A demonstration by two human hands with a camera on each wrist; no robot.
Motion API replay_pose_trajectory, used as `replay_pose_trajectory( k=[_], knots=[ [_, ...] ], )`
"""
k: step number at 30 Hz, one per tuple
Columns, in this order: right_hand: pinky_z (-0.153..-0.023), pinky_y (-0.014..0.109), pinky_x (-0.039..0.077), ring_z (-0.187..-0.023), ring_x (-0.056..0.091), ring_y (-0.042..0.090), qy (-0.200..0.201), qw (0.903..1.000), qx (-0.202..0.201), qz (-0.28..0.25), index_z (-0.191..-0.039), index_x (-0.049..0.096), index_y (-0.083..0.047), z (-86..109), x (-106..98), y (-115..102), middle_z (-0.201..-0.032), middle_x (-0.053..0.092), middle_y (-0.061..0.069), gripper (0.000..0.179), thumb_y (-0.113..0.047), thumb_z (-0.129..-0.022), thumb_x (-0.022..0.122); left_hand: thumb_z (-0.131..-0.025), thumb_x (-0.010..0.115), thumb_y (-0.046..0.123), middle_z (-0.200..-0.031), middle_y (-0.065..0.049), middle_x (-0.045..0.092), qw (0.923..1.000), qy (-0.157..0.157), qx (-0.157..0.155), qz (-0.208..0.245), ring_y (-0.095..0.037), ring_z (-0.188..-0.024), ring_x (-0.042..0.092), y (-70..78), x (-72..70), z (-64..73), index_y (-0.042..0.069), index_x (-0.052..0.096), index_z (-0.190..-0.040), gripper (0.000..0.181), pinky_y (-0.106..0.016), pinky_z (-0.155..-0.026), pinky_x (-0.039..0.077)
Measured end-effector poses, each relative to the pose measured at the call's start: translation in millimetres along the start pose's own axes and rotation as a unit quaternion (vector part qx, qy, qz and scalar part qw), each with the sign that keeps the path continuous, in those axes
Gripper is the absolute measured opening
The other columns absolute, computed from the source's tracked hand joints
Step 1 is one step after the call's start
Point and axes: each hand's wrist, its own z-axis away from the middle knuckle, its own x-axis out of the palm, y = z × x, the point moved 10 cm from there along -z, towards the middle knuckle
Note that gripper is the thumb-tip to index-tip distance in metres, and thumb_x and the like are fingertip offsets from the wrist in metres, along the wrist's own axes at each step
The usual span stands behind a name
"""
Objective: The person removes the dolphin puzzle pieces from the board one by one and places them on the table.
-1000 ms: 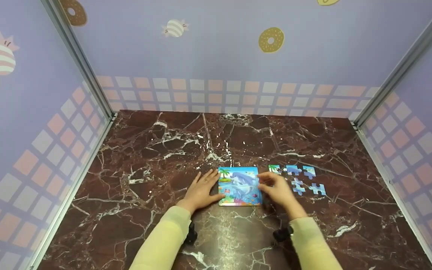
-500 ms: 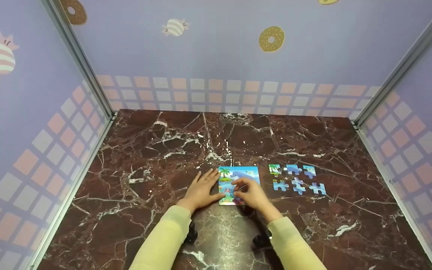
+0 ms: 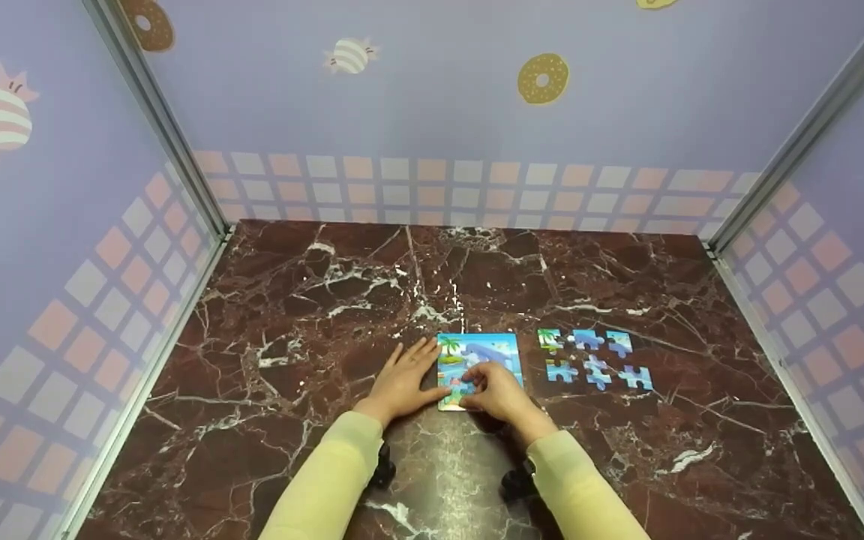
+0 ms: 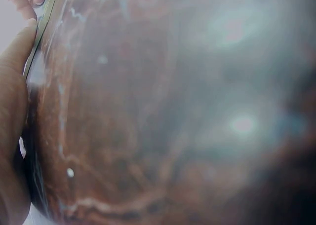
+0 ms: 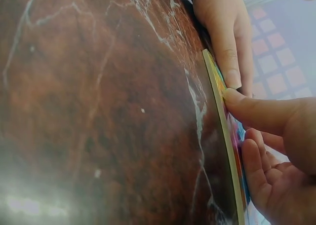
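Note:
A square jigsaw puzzle (image 3: 488, 342) with a dolphin and palm tree picture lies flat on the marble-patterned table. My left hand (image 3: 400, 382) rests flat at its left side, fingers spread, fingertips at the upper left edge and thumb at the lower left. Over the lower middle of the puzzle is my right hand (image 3: 505, 395), fingers bent and thumb reaching to the bottom left part. The right wrist view shows the right thumb (image 5: 256, 110) on the puzzle's face near the left thumb; whether a puzzle piece is between thumb and fingers I cannot tell.
Several loose jigsaw pieces lie to the right in two rows, among them a palm tree piece (image 3: 550, 340) and a blue piece (image 3: 635, 377). Patterned walls (image 3: 432, 112) enclose the table (image 3: 312, 465) at the back and both sides.
My right hand has moved left from the puzzle's right edge onto its lower middle, then its thumb has shifted toward the bottom edge. The left hand has stayed still.

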Motion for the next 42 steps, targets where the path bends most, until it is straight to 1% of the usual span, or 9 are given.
replay_pose_trajectory(
  k=[4,13,17,23,30,33,36,38,42],
  knots=[
    [-0.070,0.027,0.050,-0.076,0.054,0.012,-0.010,0.9999,0.009,0.011,-0.101,0.071,0.000,-0.3,2,-1,-0.088,0.062,0.007,0.034,-0.006,-0.074,0.090,-0.097,0.059,0.063,-0.172,-0.003,0.026,1.0000,0.003,0.004,-0.004,-0.026,-0.161,0.021,0.8,-0.7,0.6,0.014,0.032,-0.163,0.087,-0.054,-0.134,0.007],
    [-0.066,0.023,0.045,-0.074,0.050,0.012,-0.006,0.9997,-0.022,-0.002,-0.098,0.059,-0.004,0.3,5,-6,-0.089,0.056,0.008,0.038,0.000,-0.074,0.089,-0.100,0.050,0.064,-0.171,-0.004,0.027,0.9999,0.008,0.004,-0.006,-0.026,-0.161,0.022,0.2,-0.6,1.2,0.013,0.034,-0.162,0.082,-0.054,-0.134,0.007],
    [-0.063,0.022,0.044,-0.071,0.050,0.012,0.006,0.9988,-0.035,-0.033,-0.097,0.057,-0.006,2.5,4,-7,-0.086,0.058,0.009,0.040,0.005,-0.073,0.087,-0.105,0.043,0.060,-0.171,-0.004,0.029,0.9998,0.017,0.006,0.000,-0.027,-0.160,0.023,-1.1,1.0,0.5,0.013,0.036,-0.162,0.074,-0.055,-0.134,0.008],
    [-0.064,0.022,0.051,-0.071,0.061,0.013,0.015,0.9960,-0.030,-0.083,-0.098,0.058,-0.007,6.7,3,-4,-0.083,0.066,0.015,0.036,0.009,-0.077,0.082,-0.107,0.038,0.056,-0.170,-0.005,0.030,0.9998,0.020,0.008,0.003,-0.028,-0.160,0.023,-2.7,2.8,-1.4,0.013,0.036,-0.162,0.069,-0.055,-0.134,0.007],
    [-0.056,0.014,0.047,-0.067,0.056,0.009,-0.006,0.9885,-0.042,-0.145,-0.102,0.059,0.000,7.3,-1,-4,-0.081,0.067,0.021,0.027,0.010,-0.084,0.076,-0.109,0.036,0.051,-0.169,-0.007,0.033,0.9994,0.029,0.012,0.016,-0.030,-0.159,0.026,-0.8,0.7,-1.2,0.011,0.038,-0.161,0.065,-0.057,-0.133,0.008],
    [-0.057,0.019,0.055,-0.069,0.059,0.010,-0.017,0.9827,-0.031,-0.182,-0.106,0.058,0.004,8.8,-2,-3,-0.082,0.067,0.022,0.026,0.012,-0.085,0.072,-0.110,0.034,0.049,-0.169,-0.007,0.033,0.9994,0.029,0.010,0.014,-0.030,-0.159,0.025,-0.9,1.5,-1.2,0.012,0.037,-0.161,0.063,-0.057,-0.133,0.009],
    [-0.065,0.031,0.065,-0.074,0.064,0.012,-0.023,0.9770,-0.009,-0.212,-0.110,0.058,0.005,10.5,-3,0,-0.084,0.067,0.017,0.027,0.010,-0.088,0.071,-0.110,0.035,0.047,-0.169,-0.007,0.033,0.9995,0.028,0.007,0.012,-0.030,-0.159,0.025,-0.3,1.3,-1.0,0.011,0.038,-0.160,0.062,-0.057,-0.133,0.009],
    [-0.069,0.038,0.067,-0.076,0.065,0.013,-0.026,0.9733,0.004,-0.228,-0.113,0.058,0.004,11.4,-3,2,-0.087,0.067,0.014,0.027,0.008,-0.089,0.071,-0.110,0.036,0.047,-0.169,-0.006,0.033,0.9996,0.027,0.006,0.009,-0.030,-0.159,0.026,0.4,0.3,-0.9,0.012,0.038,-0.160,0.061,-0.056,-0.133,0.009],
    [-0.067,0.037,0.067,-0.078,0.067,0.013,-0.022,0.9713,0.004,-0.237,-0.115,0.058,0.003,12.0,-5,3,-0.092,0.065,0.011,0.029,0.005,-0.090,0.072,-0.110,0.037,0.046,-0.169,-0.006,0.033,0.9996,0.025,0.005,0.007,-0.029,-0.159,0.025,1.2,-0.9,-0.7,0.012,0.038,-0.160,0.061,-0.056,-0.133,0.008]
  ],
)
